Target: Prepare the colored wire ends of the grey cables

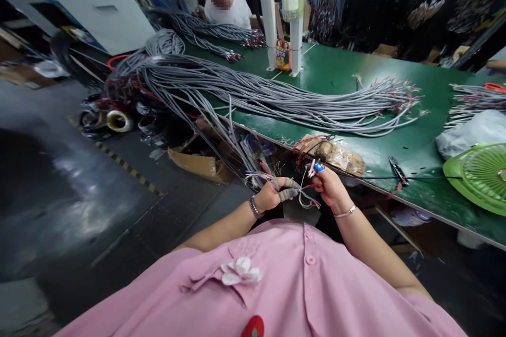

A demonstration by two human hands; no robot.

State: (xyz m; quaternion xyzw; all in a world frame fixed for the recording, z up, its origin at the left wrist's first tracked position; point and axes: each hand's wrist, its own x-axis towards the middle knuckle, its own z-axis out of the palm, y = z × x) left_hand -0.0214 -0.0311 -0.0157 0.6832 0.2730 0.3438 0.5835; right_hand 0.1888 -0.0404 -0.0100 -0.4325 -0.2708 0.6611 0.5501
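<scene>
My left hand (272, 195) is closed around grey cables. Grey covers with yellow bands sit on its fingers. Fanned-out coloured wires (314, 202) stick out past its fingertips, and more coloured ends (261, 172) show behind the hand. Close on the right, my right hand (330, 185) is closed in a pinch with something blue (318, 167) at a fingertip, maybe a finger cover. A thin white strand (303, 176) runs up from the wires to its fingers. Both hands are just in front of the bench's near edge.
Long grey cables (276, 92) lie across the green bench (430, 158). A taped block (336, 157), pliers (398, 170) and a green fan (480, 176) sit near its front edge. White posts (296, 37) rise behind. Below is an open cardboard box (197, 160). Across the bench is another person (227, 5).
</scene>
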